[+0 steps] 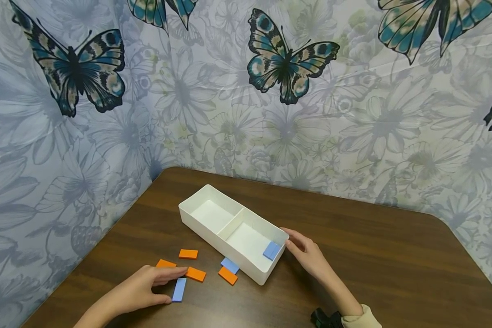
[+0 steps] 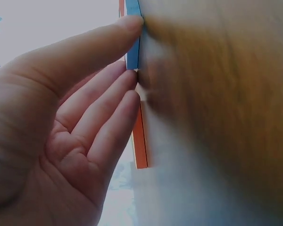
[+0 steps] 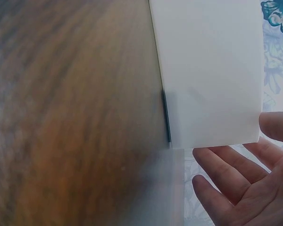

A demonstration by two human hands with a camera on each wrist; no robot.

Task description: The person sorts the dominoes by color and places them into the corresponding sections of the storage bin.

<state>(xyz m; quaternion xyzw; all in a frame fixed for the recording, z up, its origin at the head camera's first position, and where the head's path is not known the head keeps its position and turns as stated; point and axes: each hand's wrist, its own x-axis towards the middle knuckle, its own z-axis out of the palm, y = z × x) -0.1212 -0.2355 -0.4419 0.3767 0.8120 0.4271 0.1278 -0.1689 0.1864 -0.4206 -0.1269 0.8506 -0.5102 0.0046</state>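
My left hand [image 1: 141, 289] reaches low over the table at the loose tiles. Its thumb and fingers close about a blue tile [image 1: 179, 290], thumb at the near end and fingertips by the far end. In the left wrist view, the thumb tip lies on the blue tile's edge [image 2: 133, 54]. An orange tile [image 1: 195, 274] lies right by the index fingertip, and another orange tile [image 1: 166, 263] is partly hidden behind the hand. With thumb and fingers on either side, my right hand [image 1: 307, 253] holds the right corner of a white two-compartment box [image 1: 201, 230].
Blue tile material [image 1: 271, 250] lies in the box's right compartment. Outside, against its near wall, are a blue tile [image 1: 230, 265] and an orange tile [image 1: 228, 275]. One more orange tile [image 1: 188, 253] lies farther back. A black object [image 1: 325, 319] sits by the right sleeve.
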